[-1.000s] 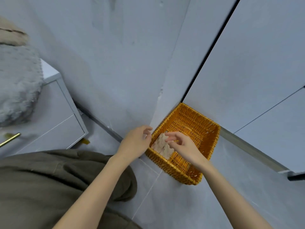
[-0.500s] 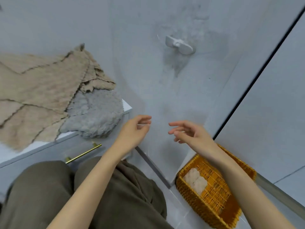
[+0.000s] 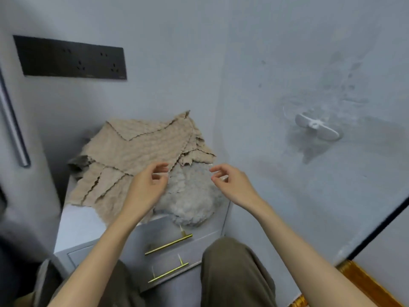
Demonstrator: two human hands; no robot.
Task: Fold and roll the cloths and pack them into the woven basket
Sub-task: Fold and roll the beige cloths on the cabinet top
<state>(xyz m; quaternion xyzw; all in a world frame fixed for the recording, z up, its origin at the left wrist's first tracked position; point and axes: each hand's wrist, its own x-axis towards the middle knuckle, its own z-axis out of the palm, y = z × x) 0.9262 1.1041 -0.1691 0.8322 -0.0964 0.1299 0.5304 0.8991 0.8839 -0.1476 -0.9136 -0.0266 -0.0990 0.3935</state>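
Left hand, right hand empty, fingers loosely curled, poised over grey fluffy cloth beside beige cloths on desk, likely to pick next; woven basket near right.

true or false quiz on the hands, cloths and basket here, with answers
1. The left hand and the right hand hold nothing. True.
2. The basket shows only at the lower right corner. True.
3. The grey cloth is in the basket. False: it lies on the cabinet, by the beige cloths.
4. The beige cloths are rolled up. False: they lie spread in a loose pile.
5. The drawer handles are black. False: they are brass-coloured.
6. A black socket panel is on the wall. True.
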